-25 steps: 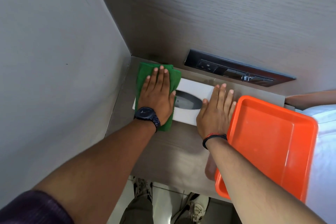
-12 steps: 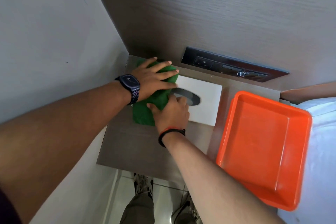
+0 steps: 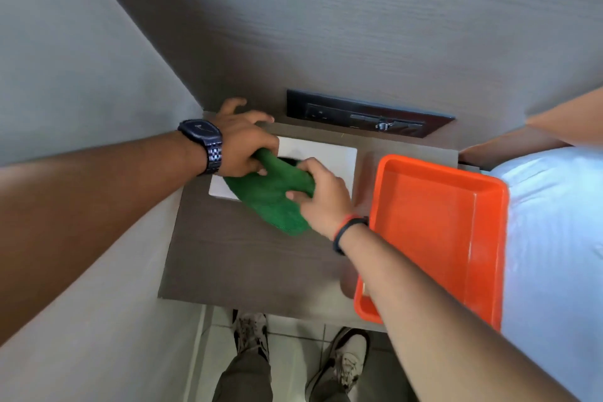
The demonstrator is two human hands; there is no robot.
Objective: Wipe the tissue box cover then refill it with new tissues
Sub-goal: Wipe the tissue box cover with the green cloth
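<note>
A white tissue box cover [image 3: 329, 155] lies flat at the back of the small wooden table, near the wall. A green cloth [image 3: 270, 196] is draped across its middle and front edge, hiding the slot. My left hand [image 3: 243, 143], with a dark watch on the wrist, pinches the cloth's upper left end over the cover. My right hand [image 3: 323, 196], with a black and red wristband, grips the cloth's right side. Both hands hold the cloth just above the cover.
An empty orange tray [image 3: 437, 232] sits on the right of the wooden table [image 3: 235, 258], overhanging its front edge. A dark socket panel [image 3: 365, 117] is set in the back wall. A grey wall closes the left side. White bedding [image 3: 554, 238] lies at the right.
The cloth has moved from the cover's left end to its middle. My right hand went from lying flat beside the cover to gripping the cloth; my left hand now pinches it.
</note>
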